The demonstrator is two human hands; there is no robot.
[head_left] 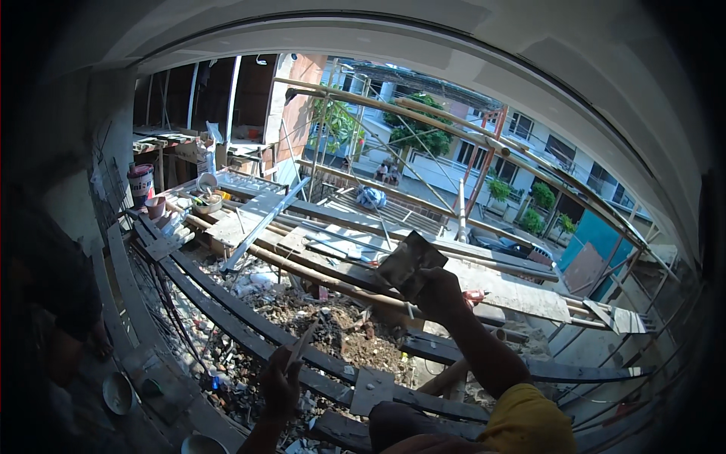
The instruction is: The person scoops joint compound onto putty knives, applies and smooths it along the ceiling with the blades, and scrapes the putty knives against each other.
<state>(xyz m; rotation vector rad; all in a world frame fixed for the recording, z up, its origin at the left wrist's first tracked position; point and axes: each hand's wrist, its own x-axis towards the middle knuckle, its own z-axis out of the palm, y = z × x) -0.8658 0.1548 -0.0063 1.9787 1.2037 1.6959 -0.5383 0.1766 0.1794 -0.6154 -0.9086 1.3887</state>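
I hold a dark, roughly square flat plate [408,259] up in the middle of the view, my right hand [439,291] wrapped round its near side. Lower down and to the left, my left hand [280,382] grips a narrow, light-coloured tool [305,339], angled up toward the right, with a small end I cannot make out clearly. Below both hands lie dark planks and rubble [352,337].
A person [57,303] is at my left beside two bowls [119,392]. Buckets [142,181] stand at the back left. Bamboo scaffolding [454,121] crosses the opening. A red object [473,296] sits beyond my right hand. Two people [388,172] sit outside.
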